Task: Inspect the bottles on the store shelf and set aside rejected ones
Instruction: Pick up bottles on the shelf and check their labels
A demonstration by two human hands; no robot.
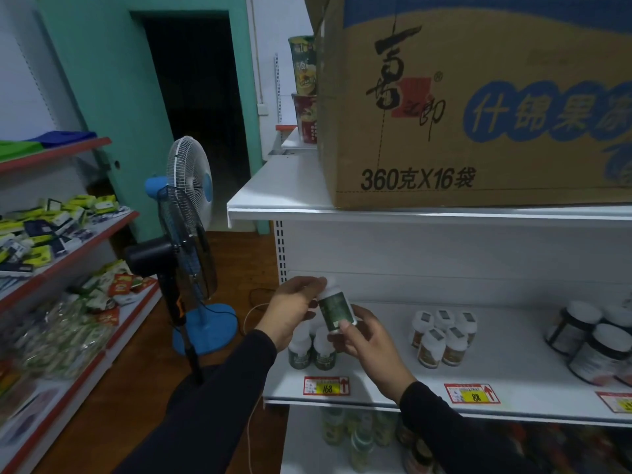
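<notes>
A white metal shelf (376, 381) runs across the right of the view in a dim shop with a wooden floor, a green wall and a dark open doorway (195, 107) behind. On the top board sits a big cardboard box (478, 107), cut off by the upper and right edges. Price tags (326, 385) marked 168 and 88 are stuck to the front lip. Two standing fans (186, 213), one white and blue, one black, stand in the aisle just left of the shelf end, and a second rack (61, 254) of packets lines the left side. Above the shelf board the person holds a green-labelled bottle (334, 307) tilted, its white cap up and to the left: the left hand (295, 309) curls its fingers around the cap end, and the right hand (367, 343) pinches the base between thumb and fingers. Two matching green bottles (312, 350) stand on the board directly below, partly hidden by both hands. Brown-labelled bottles (441, 336) stand well apart to the right, and dark jars (588, 340) run off the right edge. The label text is too blurred to read, and the bottles on the lower tier (359, 436) are dim, perhaps yellow-green.
</notes>
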